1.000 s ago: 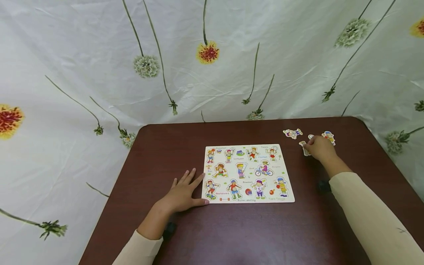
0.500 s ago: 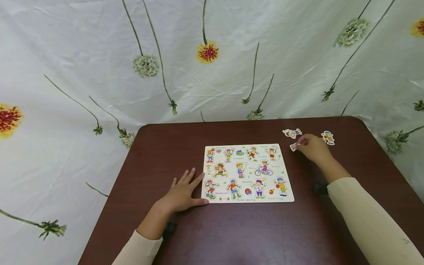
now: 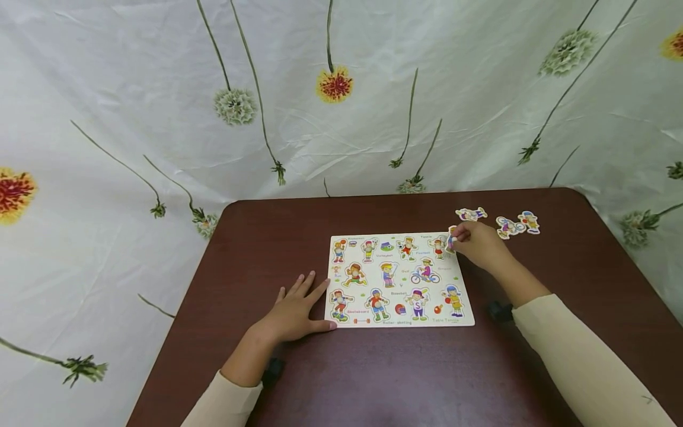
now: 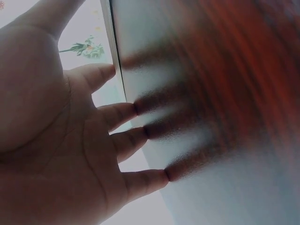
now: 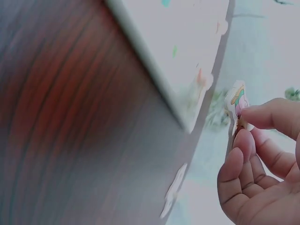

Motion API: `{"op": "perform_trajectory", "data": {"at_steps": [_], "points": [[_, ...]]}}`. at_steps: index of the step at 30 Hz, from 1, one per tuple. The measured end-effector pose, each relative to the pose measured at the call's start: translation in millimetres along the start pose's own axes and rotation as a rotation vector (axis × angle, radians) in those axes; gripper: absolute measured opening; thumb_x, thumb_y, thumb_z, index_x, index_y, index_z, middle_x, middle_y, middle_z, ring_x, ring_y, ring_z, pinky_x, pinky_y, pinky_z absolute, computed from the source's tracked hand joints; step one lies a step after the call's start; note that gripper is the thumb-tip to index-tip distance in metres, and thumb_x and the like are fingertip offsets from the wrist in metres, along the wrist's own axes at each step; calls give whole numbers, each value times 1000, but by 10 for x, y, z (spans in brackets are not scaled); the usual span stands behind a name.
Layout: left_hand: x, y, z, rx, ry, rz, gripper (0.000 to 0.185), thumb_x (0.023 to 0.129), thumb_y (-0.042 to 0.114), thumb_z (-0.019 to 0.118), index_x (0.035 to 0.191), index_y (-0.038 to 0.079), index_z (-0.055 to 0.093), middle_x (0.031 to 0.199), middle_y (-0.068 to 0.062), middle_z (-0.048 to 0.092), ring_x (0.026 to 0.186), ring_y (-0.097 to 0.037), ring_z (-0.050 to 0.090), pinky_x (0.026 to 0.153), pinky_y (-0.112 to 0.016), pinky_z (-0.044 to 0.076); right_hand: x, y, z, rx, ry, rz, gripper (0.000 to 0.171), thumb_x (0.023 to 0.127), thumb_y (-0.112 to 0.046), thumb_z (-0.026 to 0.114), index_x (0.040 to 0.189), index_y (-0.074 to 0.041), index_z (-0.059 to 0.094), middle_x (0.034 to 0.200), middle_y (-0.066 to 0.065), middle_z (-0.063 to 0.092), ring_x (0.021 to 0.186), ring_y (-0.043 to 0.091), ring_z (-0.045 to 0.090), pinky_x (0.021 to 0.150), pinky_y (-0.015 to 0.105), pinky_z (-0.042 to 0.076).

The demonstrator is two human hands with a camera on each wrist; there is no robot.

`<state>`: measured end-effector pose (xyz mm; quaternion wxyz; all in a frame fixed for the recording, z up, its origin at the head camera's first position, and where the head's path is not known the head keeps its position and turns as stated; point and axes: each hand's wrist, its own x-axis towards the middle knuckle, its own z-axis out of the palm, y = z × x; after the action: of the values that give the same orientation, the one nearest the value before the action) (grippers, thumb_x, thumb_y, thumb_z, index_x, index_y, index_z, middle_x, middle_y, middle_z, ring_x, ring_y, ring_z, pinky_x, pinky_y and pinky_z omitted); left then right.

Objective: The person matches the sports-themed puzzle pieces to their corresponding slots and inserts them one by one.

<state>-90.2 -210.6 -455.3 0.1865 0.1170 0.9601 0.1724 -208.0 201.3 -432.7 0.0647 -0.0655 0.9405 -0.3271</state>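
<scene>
A white puzzle board (image 3: 376,276) printed with children playing sports lies on the dark table. My left hand (image 3: 295,314) rests with spread fingers at its left side; the thumb touches the lower left corner. The left wrist view shows those fingertips (image 4: 157,178) on the tabletop. Between thumb and fingers, my right hand (image 3: 484,248) pinches a small figure-shaped puzzle piece (image 3: 451,239) at the board's upper right corner. The right wrist view has this puzzle piece (image 5: 239,101) tilted on edge, its lower part hidden by fingers.
Three more puzzle pieces lie at the table's back right: one figure (image 3: 471,214) apart, then a cyclist piece (image 3: 509,228) close beside another figure (image 3: 529,222). Behind the table (image 3: 267,237) hangs a flower-print cloth (image 3: 373,142).
My right hand has moved left from the loose pieces to the board's upper right corner, carrying a puzzle piece. The cyclist piece is uncovered now. My left hand has stayed put.
</scene>
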Motion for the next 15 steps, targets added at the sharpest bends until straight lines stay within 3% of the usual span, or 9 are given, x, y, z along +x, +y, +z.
{"op": "perform_trajectory", "data": {"at_steps": [15], "points": [[12, 9, -6, -2, 1, -2, 96, 84, 62, 72, 161, 25, 28, 171, -15, 12, 159, -39, 7, 120, -72, 9, -126, -474, 359, 72, -53, -151, 10, 91, -7, 68, 100, -3, 67, 96, 11, 62, 87, 23, 58, 77, 33, 49]]}}
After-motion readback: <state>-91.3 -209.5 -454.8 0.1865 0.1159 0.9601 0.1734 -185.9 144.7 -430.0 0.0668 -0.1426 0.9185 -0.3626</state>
